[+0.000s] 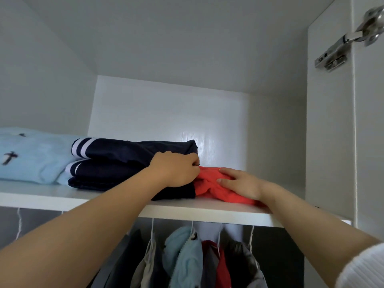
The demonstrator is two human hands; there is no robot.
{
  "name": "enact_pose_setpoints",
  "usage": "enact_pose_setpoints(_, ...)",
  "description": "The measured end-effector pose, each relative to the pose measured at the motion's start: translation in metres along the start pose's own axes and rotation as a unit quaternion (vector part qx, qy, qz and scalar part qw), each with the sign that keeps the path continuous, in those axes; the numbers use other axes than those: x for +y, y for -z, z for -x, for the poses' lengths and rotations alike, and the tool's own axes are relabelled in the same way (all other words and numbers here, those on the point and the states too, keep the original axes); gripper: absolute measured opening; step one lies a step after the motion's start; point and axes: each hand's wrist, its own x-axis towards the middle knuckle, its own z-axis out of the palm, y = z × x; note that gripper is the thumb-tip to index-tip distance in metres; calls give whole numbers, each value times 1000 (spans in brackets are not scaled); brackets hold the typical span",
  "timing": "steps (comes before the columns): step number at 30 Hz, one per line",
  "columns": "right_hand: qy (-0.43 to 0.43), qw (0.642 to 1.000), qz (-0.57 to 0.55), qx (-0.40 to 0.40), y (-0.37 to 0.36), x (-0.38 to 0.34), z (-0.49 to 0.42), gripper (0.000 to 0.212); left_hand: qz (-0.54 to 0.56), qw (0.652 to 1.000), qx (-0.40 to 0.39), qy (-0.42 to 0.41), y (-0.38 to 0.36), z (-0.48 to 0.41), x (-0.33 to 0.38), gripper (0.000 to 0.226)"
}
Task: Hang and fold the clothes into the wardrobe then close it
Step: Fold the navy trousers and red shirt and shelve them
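Left hand [176, 169]: fingers curled where navy pile [124, 161] meets red cloth [205, 187]; tips hidden, cannot tell what they hold. Right hand [241, 183]: fingers released, flat on red cloth. Cloth lies on shelf [187, 213], touching the pile's right side.

No readable text; the dark marks on the light-blue folded garment [31, 154], left of the gripping left hand [176, 169], are only shapes.

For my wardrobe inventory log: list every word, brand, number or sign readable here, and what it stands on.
No readable text.
The folded light blue garment bears only dark cross-like marks, not letters.
Any stamp on the silver metal door hinge is too small to read.
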Motion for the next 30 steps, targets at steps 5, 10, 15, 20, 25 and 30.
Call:
enact_pose_setpoints(5, -13, 997, -70, 25, 25, 6, -1, 50, 108, 991, -46, -65, 21, -15, -8, 37)
enact_pose_setpoints(10, -32, 998, 15, -56, 14, 16, -1, 38, -76, 974, -163, -138, 11, -26, 26, 32)
enact_pose_setpoints(15, -35, 996, 42, -69, 20, 15, -6, 37, 50, 966, -247, -48, 24, -46, 31, 24)
enact_pose_setpoints(20, -37, 988, -101, 110, 36, 15, -20, 24, 13, 994, -106, -27, 14, -81, 40, 31)
enact_pose_setpoints(25, -45, 997, 64, 20, 22, 19, -47, 55, -36, 983, -182, -16, -30, -103, 46, 53)
enact_pose_setpoints(30, -54, 981, 142, -124, 12, 22, -60, 47, 12, 950, -311, 23, -30, -112, 48, 49)
